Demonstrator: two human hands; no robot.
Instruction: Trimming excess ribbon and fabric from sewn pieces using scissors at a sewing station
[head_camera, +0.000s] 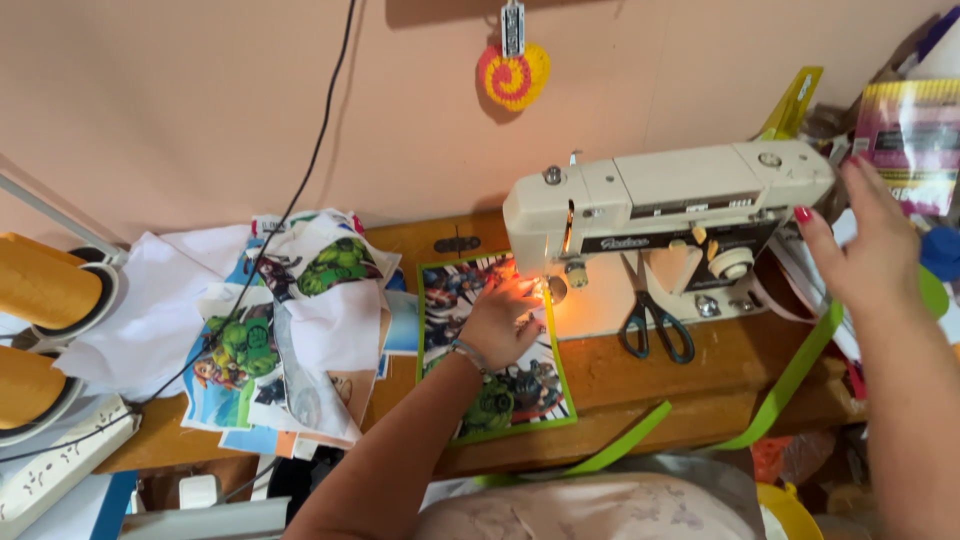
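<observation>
On a wooden sewing table (640, 375) set against a pink wall, a cream sewing machine (670, 215) stands with its lamp lit over the needle area. The left hand (500, 320) lies palm down on a printed fabric panel with a green border (495, 350), fingers spread and flat, their tips just beside the presser foot in the glow of the lamp; it presses the panel rather than gripping it. The right hand (865, 250) is raised at the machine's right end, near the handwheel, fingers extended and loosely open, holding nothing; whether it touches the machine cannot be told. Black-handled scissors (655, 325) lie on the machine bed, between the two hands. A heap of similar printed fabric pieces (290, 320) sits to the left of the panel, well apart from the hands, and two orange thread cones (40, 290) stand at the far left edge. A green strip (790, 375) hangs over the table's front edge.
</observation>
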